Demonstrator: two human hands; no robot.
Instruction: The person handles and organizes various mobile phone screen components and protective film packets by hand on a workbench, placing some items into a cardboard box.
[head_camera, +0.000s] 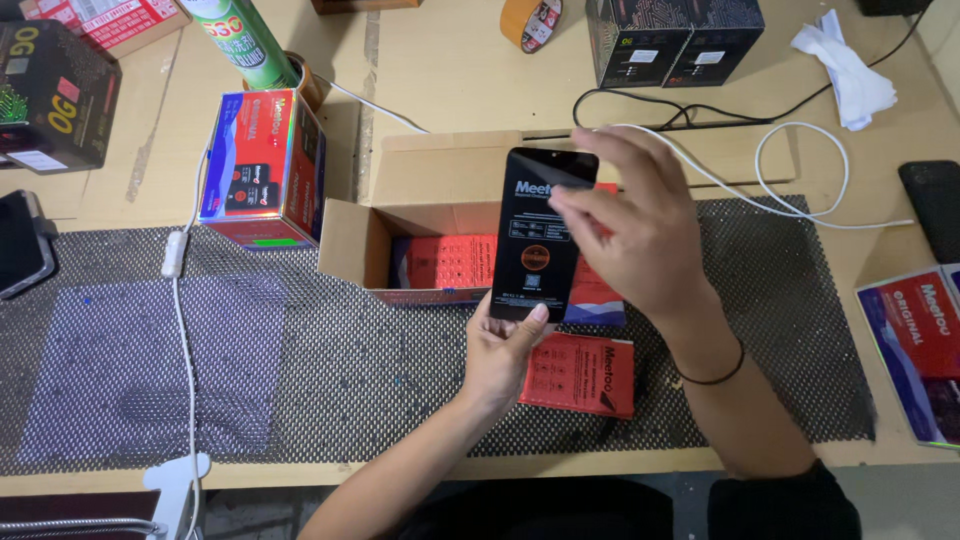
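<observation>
Holding one black phone screen (540, 235) above one open cardboard box (400, 215).
My left hand (505, 345) gripped its bottom edge; my right hand (630, 235) pinched its top; one red packet (580, 375) lay beneath.

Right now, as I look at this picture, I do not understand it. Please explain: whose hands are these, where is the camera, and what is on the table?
There is no machine here: the camera sits on a person's head and looks down at their own two bare hands. The left hand holds a flat black phone-like panel by its lower end. The right hand touches its upper part with the fingertips. Below lie a dark mesh mat, an open cardboard box with red packets inside, one red packet on the mat, and a white cable behind.
</observation>
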